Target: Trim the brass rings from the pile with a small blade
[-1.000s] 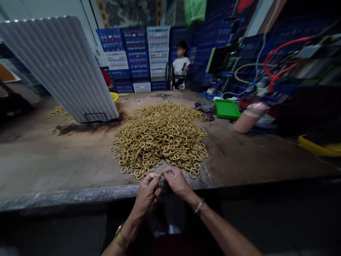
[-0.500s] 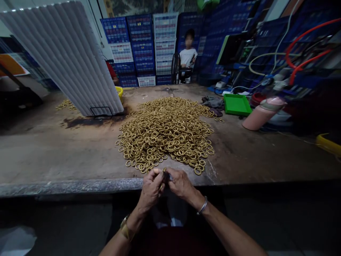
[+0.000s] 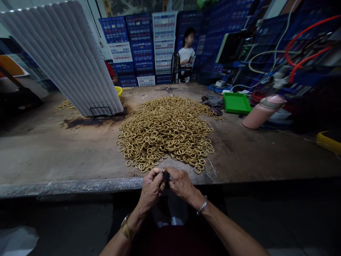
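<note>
A large heap of brass rings (image 3: pixel 167 131) lies in the middle of the worn workbench (image 3: pixel 66 156). At the bench's near edge, just in front of the heap, my left hand (image 3: pixel 151 188) and my right hand (image 3: pixel 180 183) meet with fingers pinched together. A brass ring (image 3: pixel 163 173) shows between the fingertips of my left hand, and a small dark piece (image 3: pixel 167 176) sits at the fingertips of my right hand. What that dark piece is I cannot make out. I wear a watch on the left wrist and a metal bangle on the right.
A white corrugated panel (image 3: pixel 64 57) leans at the back left, a small ring pile (image 3: pixel 65 105) beside it. A green tray (image 3: pixel 236 104), a pink cylinder (image 3: pixel 262 111) and hoses stand at the right. Stacked crates (image 3: pixel 141 46) and a seated person (image 3: pixel 186 53) are behind.
Over the last second the view tilted up and my hands shifted slightly toward the bench edge; in the last half second they hold nearly still, still pinched together.
</note>
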Motion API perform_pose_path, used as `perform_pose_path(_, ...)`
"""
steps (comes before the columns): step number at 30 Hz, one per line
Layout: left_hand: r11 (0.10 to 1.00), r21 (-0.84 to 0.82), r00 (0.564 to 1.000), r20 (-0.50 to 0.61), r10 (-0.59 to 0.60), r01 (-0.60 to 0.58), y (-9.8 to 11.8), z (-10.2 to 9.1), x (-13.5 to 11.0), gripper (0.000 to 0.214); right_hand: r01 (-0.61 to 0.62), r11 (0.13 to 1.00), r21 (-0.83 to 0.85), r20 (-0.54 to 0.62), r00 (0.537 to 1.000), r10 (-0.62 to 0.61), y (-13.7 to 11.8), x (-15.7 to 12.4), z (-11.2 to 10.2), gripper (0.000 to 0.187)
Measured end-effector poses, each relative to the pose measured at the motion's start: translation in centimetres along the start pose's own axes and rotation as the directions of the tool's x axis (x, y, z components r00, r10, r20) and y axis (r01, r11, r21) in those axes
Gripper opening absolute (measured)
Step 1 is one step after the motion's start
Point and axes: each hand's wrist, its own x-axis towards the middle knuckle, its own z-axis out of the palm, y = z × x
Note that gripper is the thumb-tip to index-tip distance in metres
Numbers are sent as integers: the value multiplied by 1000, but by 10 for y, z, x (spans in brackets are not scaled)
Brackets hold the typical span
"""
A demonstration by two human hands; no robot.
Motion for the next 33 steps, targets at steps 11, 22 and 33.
perform_pose_path(11, 999, 10, 999, 33, 30, -31, -8, -4, 1, 33, -81, 995, -56, -32, 996, 79, -2, 0, -2, 16)
perform_pose_path(22, 998, 54, 985, 171, 14, -24, -7, -17, 1, 30, 11, 980, 201, 84, 996, -28, 1, 4, -11, 13)
perform_pose_path(33, 990, 48, 959, 244, -144, 136, 4, -15, -16, 32, -42, 998, 41, 126, 991, 36, 7, 8, -11, 16)
